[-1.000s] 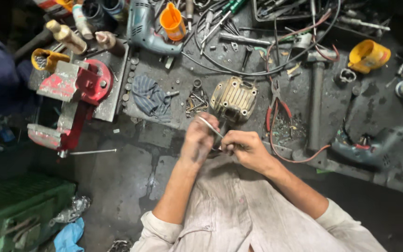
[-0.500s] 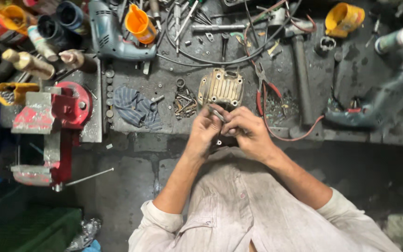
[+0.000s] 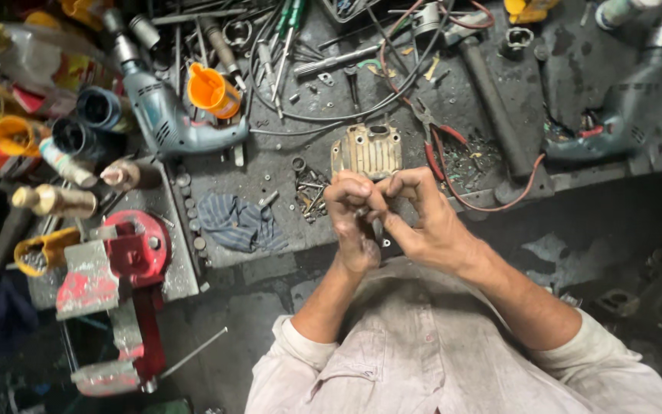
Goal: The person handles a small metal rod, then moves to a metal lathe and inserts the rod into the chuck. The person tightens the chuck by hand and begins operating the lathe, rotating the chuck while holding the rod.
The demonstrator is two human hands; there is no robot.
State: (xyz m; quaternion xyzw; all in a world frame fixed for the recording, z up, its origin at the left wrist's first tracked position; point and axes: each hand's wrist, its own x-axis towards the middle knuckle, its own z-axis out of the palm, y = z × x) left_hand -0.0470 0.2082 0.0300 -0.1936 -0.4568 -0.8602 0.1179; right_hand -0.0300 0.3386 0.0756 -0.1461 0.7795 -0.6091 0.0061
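My left hand (image 3: pixel 352 222) and my right hand (image 3: pixel 429 227) are pressed together over the near edge of a grimy workbench (image 3: pixel 499 172). The fingers of both hands pinch a small metal part (image 3: pixel 367 210) that is mostly hidden between them. Just beyond my fingertips a finned metal cover (image 3: pixel 367 149) lies flat on the bench. A small heap of screws and nuts (image 3: pixel 312 192) lies to the left of my left hand.
A blue-grey electric drill (image 3: pixel 168 123), an orange cup (image 3: pixel 210 90) and a striped rag (image 3: pixel 239 222) lie at left. A red bench vise (image 3: pixel 128 257) sits at the lower left. Red-handled pliers (image 3: pixel 440 139) and a second drill (image 3: pixel 618 123) lie at right.
My view has shifted, so the bench sits higher and larger in frame. My hands have closed tighter together, and the thin tool seen between them earlier no longer shows.
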